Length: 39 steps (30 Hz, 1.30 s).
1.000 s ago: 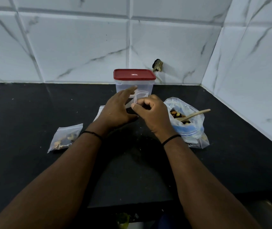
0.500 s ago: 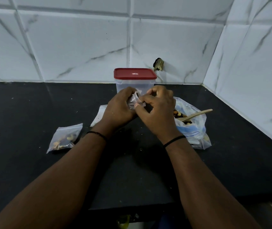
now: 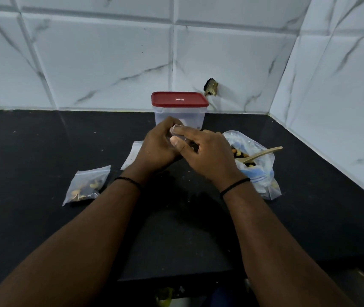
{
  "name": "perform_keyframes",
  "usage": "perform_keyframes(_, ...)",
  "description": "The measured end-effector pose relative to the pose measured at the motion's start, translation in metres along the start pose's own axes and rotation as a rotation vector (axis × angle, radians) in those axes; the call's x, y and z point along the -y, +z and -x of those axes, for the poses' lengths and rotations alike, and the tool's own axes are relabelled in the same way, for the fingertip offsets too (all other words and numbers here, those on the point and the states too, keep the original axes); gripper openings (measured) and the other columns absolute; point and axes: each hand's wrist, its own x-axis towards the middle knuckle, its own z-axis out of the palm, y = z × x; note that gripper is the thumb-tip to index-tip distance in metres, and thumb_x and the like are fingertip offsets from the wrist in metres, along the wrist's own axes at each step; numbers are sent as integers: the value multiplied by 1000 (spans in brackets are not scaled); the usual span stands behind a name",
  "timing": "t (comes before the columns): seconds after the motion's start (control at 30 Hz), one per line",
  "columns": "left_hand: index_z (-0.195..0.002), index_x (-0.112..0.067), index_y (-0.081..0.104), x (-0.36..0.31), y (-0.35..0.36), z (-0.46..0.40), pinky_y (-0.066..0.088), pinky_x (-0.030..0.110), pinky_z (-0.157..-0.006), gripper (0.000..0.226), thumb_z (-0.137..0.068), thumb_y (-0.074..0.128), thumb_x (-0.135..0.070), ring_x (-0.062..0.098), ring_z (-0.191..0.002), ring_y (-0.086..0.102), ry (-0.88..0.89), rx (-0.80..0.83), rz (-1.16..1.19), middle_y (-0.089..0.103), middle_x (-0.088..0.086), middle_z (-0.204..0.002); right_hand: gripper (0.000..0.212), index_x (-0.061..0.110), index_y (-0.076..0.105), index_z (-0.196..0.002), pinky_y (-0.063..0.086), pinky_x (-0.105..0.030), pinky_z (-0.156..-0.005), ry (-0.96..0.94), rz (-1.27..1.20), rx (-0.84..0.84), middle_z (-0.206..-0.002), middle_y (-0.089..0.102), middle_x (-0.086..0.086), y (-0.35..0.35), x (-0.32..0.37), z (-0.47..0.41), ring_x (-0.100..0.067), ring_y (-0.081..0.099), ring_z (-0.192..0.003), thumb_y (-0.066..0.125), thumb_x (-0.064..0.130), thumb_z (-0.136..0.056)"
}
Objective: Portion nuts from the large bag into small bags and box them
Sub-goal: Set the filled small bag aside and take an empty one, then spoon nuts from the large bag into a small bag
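My left hand (image 3: 156, 145) and my right hand (image 3: 205, 154) meet over the counter's middle. Both pinch a small clear bag (image 3: 177, 131), mostly hidden between the fingers. Behind them stands a clear box with a red lid (image 3: 180, 99), closed. The large bag of nuts (image 3: 254, 160) lies to the right, open, with a wooden spoon (image 3: 262, 152) sticking out of it. A filled small bag (image 3: 88, 185) lies flat at the left. Empty small bags (image 3: 132, 155) lie just left of my left wrist.
The black counter (image 3: 32, 140) meets white marble tiles at the back and on the right. A dark broken spot (image 3: 210, 87) marks the wall behind the box. The counter's front edge runs under my forearms.
Both hands have closed together around the small bag, and my right fingers have slid left along its top edge. The other items have not moved.
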Motion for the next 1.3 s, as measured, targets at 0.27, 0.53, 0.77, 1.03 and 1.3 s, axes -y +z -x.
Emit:
perform_keyframes(0.27,-104,-18,59,4,17,-2,50,21,-70,32,-77,75,-26,6,-83,64,7,-35,69,65,-8,-91,41,21,76,-105,45,-19,-66,75,-188,-96,-89,75,5,6,-5,2,-2,53,-72,48,49,-97)
perform_keyframes(0.53,-99,-17,64,-23,55,-19,57,30,-71,37,-70,87,-16,11,-79,69,-92,-71,204,72,-4,-87,34,12,70,-75,51,-34,-60,332,74,-84,-70,68,-4,-70,-30,-17,-22,64,-66,59,39,-94)
perform_keyframes(0.77,-102,-26,62,-29,90,-21,54,25,-79,43,-70,89,-33,7,-91,63,-86,94,23,66,-10,-99,42,17,65,-95,46,-34,-78,724,639,561,-109,68,-7,-118,-87,0,-30,64,-99,70,57,-80)
perform_keyframes(1.03,-105,-32,59,-25,87,-16,52,25,-82,39,-76,84,-23,4,-94,62,-176,237,-71,64,-13,-99,13,16,67,-72,43,-25,-62,711,339,137,-72,65,-1,-105,-95,5,-23,66,-77,77,24,-71)
perform_keyframes(1.3,-107,-27,59,-25,97,-15,49,20,-77,39,-76,83,-24,-4,-88,56,-186,146,-97,58,-18,-92,9,14,70,-83,50,-29,-72,553,375,-31,-90,71,-4,-95,-84,8,-23,65,-86,62,11,-81)
